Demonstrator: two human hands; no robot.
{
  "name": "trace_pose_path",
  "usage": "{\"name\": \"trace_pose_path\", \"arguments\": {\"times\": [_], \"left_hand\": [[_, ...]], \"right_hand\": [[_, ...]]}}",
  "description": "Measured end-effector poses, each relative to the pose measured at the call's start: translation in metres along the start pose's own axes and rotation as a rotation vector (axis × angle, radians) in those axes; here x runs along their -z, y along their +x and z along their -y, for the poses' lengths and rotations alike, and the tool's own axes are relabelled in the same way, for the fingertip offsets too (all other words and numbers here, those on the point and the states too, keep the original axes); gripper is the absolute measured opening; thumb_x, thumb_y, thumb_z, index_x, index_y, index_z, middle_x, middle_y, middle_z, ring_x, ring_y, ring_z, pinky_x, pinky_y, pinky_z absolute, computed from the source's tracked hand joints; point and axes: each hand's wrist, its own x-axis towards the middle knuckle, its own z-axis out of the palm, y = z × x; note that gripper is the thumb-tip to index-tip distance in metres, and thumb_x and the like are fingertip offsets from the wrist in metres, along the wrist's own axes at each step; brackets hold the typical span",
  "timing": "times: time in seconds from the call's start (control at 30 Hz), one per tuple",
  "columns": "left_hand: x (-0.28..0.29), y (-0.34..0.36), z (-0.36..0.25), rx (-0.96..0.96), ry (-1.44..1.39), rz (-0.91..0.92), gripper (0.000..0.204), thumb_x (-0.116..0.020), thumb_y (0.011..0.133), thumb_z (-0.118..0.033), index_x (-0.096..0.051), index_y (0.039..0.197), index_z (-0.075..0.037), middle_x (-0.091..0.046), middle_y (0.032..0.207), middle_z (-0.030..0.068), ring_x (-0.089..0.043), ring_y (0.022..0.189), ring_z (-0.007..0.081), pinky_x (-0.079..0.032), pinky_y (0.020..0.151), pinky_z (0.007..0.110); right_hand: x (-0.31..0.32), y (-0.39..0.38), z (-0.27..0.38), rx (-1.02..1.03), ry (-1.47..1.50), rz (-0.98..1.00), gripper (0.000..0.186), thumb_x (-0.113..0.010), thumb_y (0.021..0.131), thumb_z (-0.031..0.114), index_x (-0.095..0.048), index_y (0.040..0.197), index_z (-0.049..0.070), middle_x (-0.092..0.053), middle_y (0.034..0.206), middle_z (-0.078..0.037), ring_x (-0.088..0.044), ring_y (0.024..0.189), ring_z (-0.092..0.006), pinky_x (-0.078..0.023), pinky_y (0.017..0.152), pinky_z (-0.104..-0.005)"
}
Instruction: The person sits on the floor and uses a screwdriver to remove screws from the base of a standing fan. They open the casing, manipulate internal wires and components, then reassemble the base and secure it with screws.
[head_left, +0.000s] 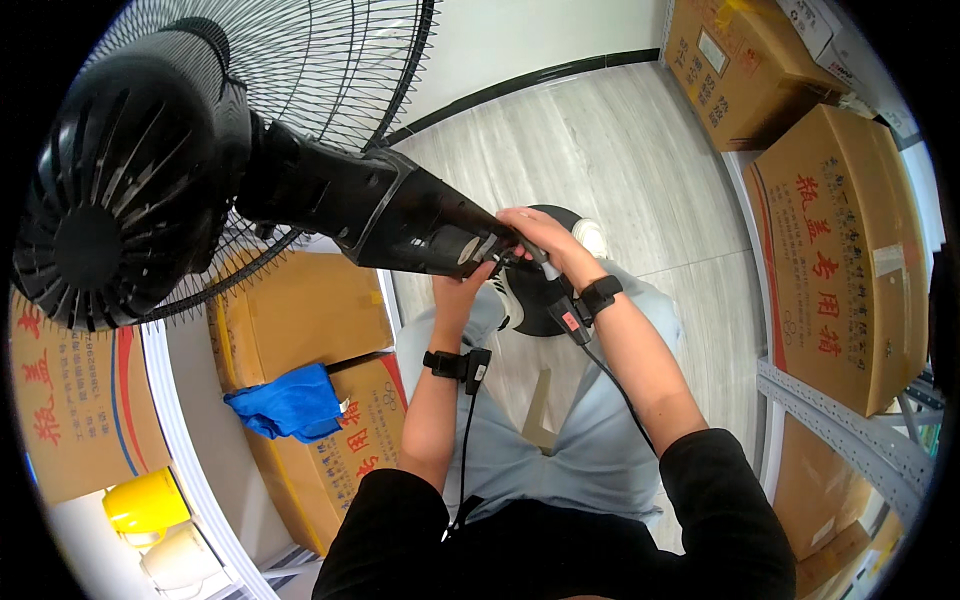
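Note:
A black pedestal fan leans in from the upper left, its motor housing and wire guard highest in view. Fingers of my right hand are bent round the lower end of the fan's neck, near a small grey piece that I cannot name. My left hand is closed beneath that same end, its fingertips pinching at a small dark part too hidden to name. Below both hands, the round black base lies on the floor between my shoes.
Cardboard boxes stand on shelves at the right and left. A blue cloth lies over the left boxes, with a yellow mug and a white mug lower down. Cabled bands circle my wrists.

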Motion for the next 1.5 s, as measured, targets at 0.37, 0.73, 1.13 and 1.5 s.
{"name": "trace_pose_path", "arguments": {"times": [0.37,0.73,1.13,1.5], "left_hand": [[-0.004,0.010,0.025,-0.107,0.195,-0.047,0.050,-0.084,0.078,-0.012,-0.061,0.121,0.000,-0.069,0.112,0.0076,-0.065,0.101,0.0150,-0.052,0.088,0.031],[0.001,0.002,0.009,-0.006,0.468,-0.128,0.068,-0.090,0.066,-0.038,-0.063,0.113,0.002,-0.072,0.103,0.0180,-0.070,0.097,0.0318,-0.053,0.084,0.039],[-0.011,-0.005,0.063,-0.129,-0.031,-0.249,0.081,-0.088,0.070,-0.020,-0.050,0.139,-0.002,-0.063,0.131,0.0165,-0.064,0.117,0.0275,-0.050,0.099,0.038],[-0.006,-0.010,0.060,-0.132,-0.077,-0.242,0.073,-0.088,0.069,-0.015,-0.057,0.134,-0.005,-0.069,0.120,0.0159,-0.068,0.111,0.0265,-0.053,0.097,0.036]], "right_hand": [[-0.001,-0.005,0.002,0.065,-0.035,0.030,0.041,-0.058,0.099,0.045,-0.067,0.108,0.007,-0.061,0.081,0.002,-0.052,0.059,-0.0061,-0.042,0.052,-0.0212],[0.029,0.005,-0.019,0.416,-0.200,0.016,0.050,-0.047,0.103,0.051,-0.059,0.112,0.003,-0.061,0.077,-0.005,-0.058,0.066,-0.0115,-0.046,0.060,-0.0247],[0.052,0.011,-0.003,0.354,-0.224,0.129,0.044,-0.075,0.087,0.035,-0.058,0.110,0.002,-0.062,0.086,-0.006,-0.060,0.071,-0.0164,-0.048,0.064,-0.0296],[0.042,0.006,-0.002,0.363,-0.155,0.102,0.038,-0.073,0.086,0.025,-0.059,0.111,0.001,-0.061,0.089,-0.006,-0.056,0.070,-0.0158,-0.045,0.062,-0.0291]]}}
